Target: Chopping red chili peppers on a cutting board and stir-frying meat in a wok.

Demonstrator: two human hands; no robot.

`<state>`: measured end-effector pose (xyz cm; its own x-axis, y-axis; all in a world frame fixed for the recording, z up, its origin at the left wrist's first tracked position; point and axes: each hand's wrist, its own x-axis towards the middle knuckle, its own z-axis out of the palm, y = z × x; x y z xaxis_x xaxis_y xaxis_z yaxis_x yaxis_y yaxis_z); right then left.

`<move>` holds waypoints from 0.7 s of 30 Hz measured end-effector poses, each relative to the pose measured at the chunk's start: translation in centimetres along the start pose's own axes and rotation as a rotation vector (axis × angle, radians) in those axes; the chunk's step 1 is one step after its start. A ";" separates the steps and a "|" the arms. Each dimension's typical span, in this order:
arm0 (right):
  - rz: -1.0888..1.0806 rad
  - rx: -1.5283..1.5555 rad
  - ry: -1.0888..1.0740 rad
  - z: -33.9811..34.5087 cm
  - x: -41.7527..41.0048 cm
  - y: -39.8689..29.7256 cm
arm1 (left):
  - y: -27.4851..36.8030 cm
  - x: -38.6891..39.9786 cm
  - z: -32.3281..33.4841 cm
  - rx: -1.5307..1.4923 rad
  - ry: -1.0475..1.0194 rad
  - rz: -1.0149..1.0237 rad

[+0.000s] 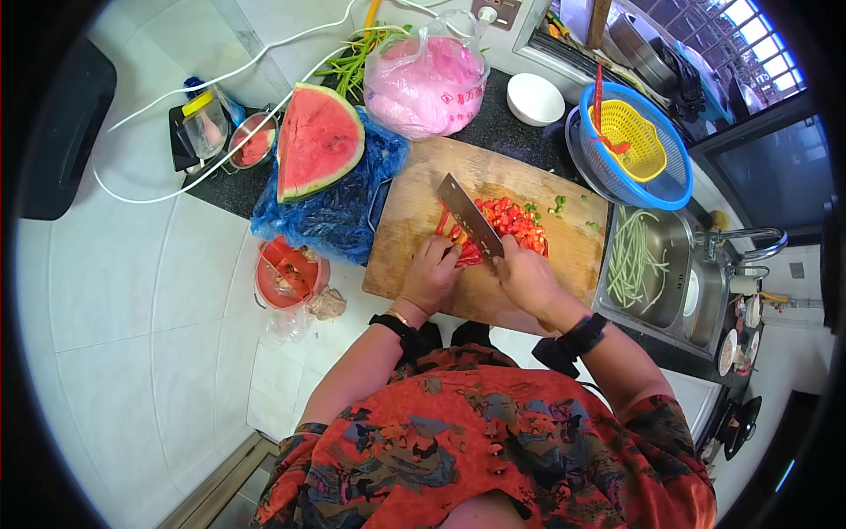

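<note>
My right hand [527, 274] is closed around the handle of a cleaver [470, 217], whose broad blade stands over red chili peppers on a wooden cutting board [413, 211]. To the left of the blade, my left hand [433, 273] holds long pieces of red chili [468, 254] against the board with its fingertips curled. A heap of chopped red chili [515, 221] lies to the right of the blade. Bits of green pepper [559, 203] are scattered farther right on the board. The blade's lower edge is partly hidden by the chilies and my hands.
A watermelon wedge [317, 142] rests on a blue plastic bag [330, 218] at the left. Behind the board are a pink bag [426, 86] and a white bowl [535, 99]. A blue basket [671, 152] stands near the sink [673, 264], which holds green beans [628, 258].
</note>
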<state>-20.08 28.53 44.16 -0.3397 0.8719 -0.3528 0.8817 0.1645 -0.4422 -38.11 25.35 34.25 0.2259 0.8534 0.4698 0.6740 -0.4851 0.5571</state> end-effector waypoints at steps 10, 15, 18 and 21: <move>0.001 0.031 0.006 2.4 2.2 0.3 | 0.0 0.5 0.2 0.046 0.006 0.049; -0.062 0.010 0.017 1.5 2.3 0.6 | -0.2 0.2 0.3 0.031 0.000 0.014; -0.043 0.017 0.004 0.0 1.0 -0.1 | -0.3 -0.1 0.3 0.027 0.012 0.019; -0.070 -0.039 -0.059 -0.2 0.9 0.1 | -0.3 -0.1 0.2 0.048 0.003 0.026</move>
<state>-20.27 29.45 43.98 -0.4182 0.8291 -0.3710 0.8671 0.2426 -0.4351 -38.22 25.41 33.91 0.2422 0.8399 0.4857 0.7011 -0.4976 0.5107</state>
